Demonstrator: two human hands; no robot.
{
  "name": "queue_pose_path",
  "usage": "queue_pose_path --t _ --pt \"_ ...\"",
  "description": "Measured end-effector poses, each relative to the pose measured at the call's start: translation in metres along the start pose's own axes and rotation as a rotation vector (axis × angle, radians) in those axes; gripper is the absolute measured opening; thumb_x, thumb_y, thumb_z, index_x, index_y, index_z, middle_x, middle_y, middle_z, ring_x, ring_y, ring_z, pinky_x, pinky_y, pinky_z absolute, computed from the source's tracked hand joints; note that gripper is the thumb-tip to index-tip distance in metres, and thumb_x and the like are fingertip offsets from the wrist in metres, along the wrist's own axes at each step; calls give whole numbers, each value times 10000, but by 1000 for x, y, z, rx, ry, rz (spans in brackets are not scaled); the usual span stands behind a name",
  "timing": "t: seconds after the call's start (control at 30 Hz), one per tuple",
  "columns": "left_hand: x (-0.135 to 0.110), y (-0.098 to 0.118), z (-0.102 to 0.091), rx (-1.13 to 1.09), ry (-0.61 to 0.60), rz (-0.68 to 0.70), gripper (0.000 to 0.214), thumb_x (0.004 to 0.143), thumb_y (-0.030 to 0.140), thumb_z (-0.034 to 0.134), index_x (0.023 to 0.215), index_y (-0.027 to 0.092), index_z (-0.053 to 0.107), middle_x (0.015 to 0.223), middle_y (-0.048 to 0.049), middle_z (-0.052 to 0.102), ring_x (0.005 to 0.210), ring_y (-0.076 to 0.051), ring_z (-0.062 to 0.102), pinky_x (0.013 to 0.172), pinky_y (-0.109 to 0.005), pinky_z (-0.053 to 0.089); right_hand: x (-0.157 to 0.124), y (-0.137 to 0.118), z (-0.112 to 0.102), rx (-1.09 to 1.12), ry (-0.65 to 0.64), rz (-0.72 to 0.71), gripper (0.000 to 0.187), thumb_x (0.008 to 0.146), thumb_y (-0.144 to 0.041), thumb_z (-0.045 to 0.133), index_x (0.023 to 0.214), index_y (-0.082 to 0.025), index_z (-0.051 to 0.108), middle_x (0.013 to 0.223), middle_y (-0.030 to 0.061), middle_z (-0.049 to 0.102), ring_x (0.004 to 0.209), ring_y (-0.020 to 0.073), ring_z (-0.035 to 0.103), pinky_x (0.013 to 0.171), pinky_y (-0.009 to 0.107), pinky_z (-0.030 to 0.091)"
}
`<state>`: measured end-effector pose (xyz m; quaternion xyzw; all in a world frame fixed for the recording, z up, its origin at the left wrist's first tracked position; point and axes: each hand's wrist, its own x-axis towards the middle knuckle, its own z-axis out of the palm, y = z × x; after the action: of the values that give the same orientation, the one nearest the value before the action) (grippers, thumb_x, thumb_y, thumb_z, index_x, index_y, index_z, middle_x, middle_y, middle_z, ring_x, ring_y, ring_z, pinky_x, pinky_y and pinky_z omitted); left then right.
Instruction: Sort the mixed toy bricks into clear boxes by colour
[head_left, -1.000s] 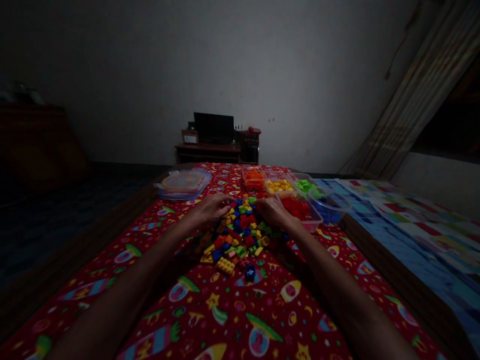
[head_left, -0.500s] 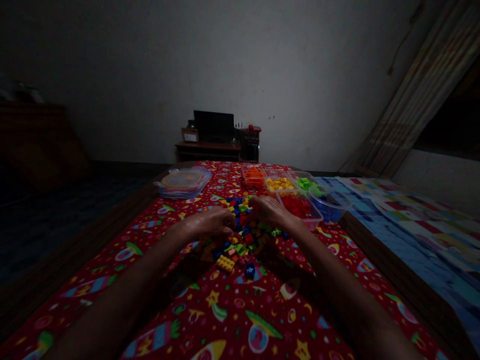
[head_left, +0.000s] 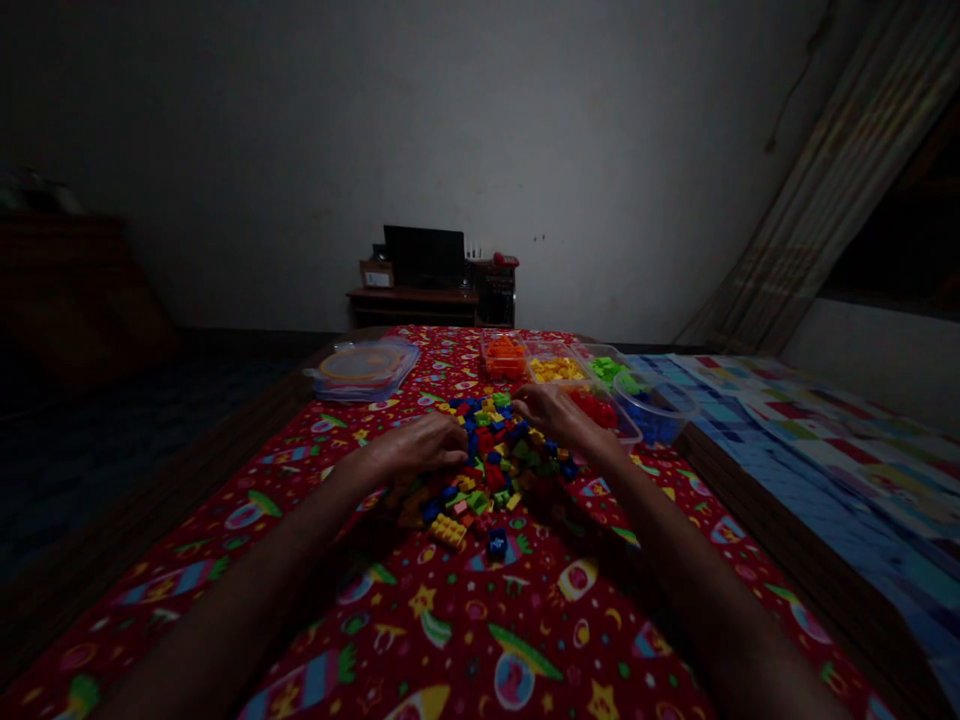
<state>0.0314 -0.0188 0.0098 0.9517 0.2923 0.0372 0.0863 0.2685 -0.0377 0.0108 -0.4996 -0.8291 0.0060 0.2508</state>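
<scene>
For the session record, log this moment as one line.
left hand: at pile of plastic bricks | right hand: on pile, beside clear tray of red bricks | held: cannot tell

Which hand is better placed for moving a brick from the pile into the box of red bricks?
Probably the right hand: it rests at the plastic brick pile, beside the clear box of red bricks. The left hand is across the pile from that box.

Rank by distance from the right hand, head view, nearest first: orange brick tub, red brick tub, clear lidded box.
1. Red brick tub: just right of the right hand.
2. Orange brick tub: ahead, to the hand's left.
3. Clear lidded box: farther left.
</scene>
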Motion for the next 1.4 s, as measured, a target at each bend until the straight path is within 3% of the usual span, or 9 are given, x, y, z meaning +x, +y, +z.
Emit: queue_pose_path --t 0.17,0.3,0.43,0.57,0.67,0.8,0.97,1.2,1.4 --pt "-2 0 -7 -44 2 -52 178 812 235 521 837 155 678 807 -27 671 742 -128 602 670 -179 406 -10 42 -27 -267 154 243 263 895 -276 415 873 -151 646 778 79 644 663 140 520 596 237 322" --pt "-2 -1 -9 -70 -8 -81 181 796 255 541 858 158 681 807 -22 679 753 -134 608 665 -175 410 -15 64 -32 -305 204 350 238 872 -300 475 919 -149 652 845 108 659 743 178 551 640 257 353" --pt "-1 4 -4 -68 -29 -93 176 744 251 600 878 186 693 847 -16 692 779 -146 616 676 -180 416 -9 40 -21 -157 173 189 199 870 -248 488 925 -144 648 847 90 652 728 153 544 648 243 353" --pt "0 12 1 -40 -74 -133 176 738 210 580 868 191 697 806 -11 690 724 -145 613 629 -181 411 -3 -9 6 -11 -108 -32 175 860 -199 489 818 -143 650 700 26 603 590 98 474 562 213 292" --pt "0 13 2 -16 -64 -108 175 747 218 566 867 180 687 814 -20 683 722 -142 604 631 -184 406 -2 -32 26 -21 -221 -134 131 832 -212 537 854 -147 649 713 26 591 606 98 458 559 216 267" --pt "1 7 5 31 -10 -46 189 793 237 485 767 157 654 703 -9 631 612 -114 544 573 -192 364 -4 -34 37 -40 -254 -118 134 820 -169 510 836 -153 642 720 25 583 599 95 422 550 220 246" --pt "3 -6 9 59 54 -17 261 818 228 413 649 142 592 603 1 552 544 -96 476 544 -200 328 -5 -26 31 -53 -224 -51 168 813 -113 456 783 -134 620 624 5 528 508 83 326 508 234 198" --pt "-4 -11 -6 -65 89 -106 296 813 353 470 946 171 662 818 -24 668 715 -133 587 640 -194 409 -7 -25 18 95 -77 -103 232 784 -72 484 964 -147 609 686 1 558 586 93 429 558 205 264" --pt "-6 -21 -8 -135 97 -203 408 716 408 576 1047 177 640 850 -20 678 734 -158 598 631 -210 438 -19 -37 46 114 -138 -326 176 766 -111 571 939 -141 580 885 69 580 822 151 510 725 244 388"
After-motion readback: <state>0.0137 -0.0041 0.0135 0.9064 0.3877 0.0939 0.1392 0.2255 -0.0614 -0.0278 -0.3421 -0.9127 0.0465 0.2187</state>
